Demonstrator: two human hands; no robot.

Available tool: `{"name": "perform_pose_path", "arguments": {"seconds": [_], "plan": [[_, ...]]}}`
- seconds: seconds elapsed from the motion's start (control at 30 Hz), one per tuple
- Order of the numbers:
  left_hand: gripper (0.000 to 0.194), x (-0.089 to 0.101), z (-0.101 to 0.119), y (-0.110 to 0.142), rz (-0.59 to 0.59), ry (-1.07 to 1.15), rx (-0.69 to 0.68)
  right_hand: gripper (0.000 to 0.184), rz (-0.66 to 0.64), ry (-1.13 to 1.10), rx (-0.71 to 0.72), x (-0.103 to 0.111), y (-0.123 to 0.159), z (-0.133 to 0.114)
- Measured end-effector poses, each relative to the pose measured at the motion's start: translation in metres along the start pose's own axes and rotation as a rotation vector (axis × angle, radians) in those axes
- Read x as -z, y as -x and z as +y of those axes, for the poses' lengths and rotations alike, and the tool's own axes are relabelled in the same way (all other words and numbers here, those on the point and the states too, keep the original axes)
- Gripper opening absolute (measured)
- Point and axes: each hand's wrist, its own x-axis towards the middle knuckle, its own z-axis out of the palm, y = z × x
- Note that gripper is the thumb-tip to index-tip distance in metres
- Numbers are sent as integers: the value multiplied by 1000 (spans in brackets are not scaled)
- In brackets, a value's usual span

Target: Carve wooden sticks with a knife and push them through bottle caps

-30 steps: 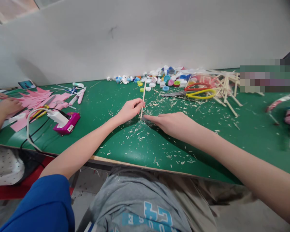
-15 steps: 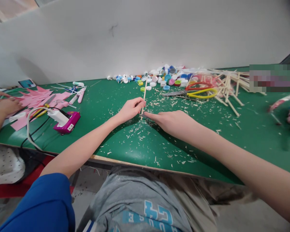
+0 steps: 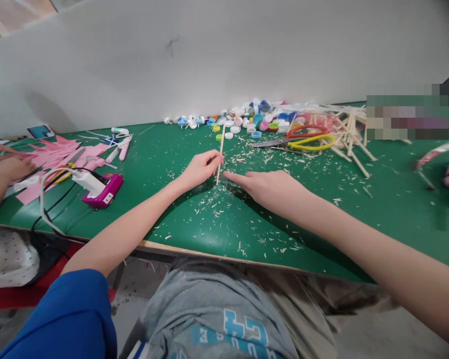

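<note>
My left hand (image 3: 200,168) pinches a thin wooden stick (image 3: 220,147) and holds it nearly upright, its lower end resting on the green table (image 3: 194,219). My right hand (image 3: 264,187) lies low on the table right of the stick. Its fingers are closed, and the fingertips press at the stick's base on a small dark thing I cannot make out. Pale wood shavings (image 3: 224,199) lie scattered around both hands.
Bottle caps (image 3: 247,119), red and yellow scissors (image 3: 303,140) and a heap of wooden sticks (image 3: 351,134) lie at the back right. A magenta glue gun (image 3: 103,189) with a white cord and pink paper pieces (image 3: 56,152) lie left, by another person's hands (image 3: 5,162).
The stick has tilted and shifted slightly in my left hand's pinch. My right hand has stayed at its base. The view has moved a little.
</note>
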Motion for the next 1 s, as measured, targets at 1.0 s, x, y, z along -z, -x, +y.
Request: {"name": "perform_pose_path", "arguments": {"seconds": [1.0], "plan": [[25,0,-1,0,-53,90,-20,60,0,116,5,10,0,-4]]}}
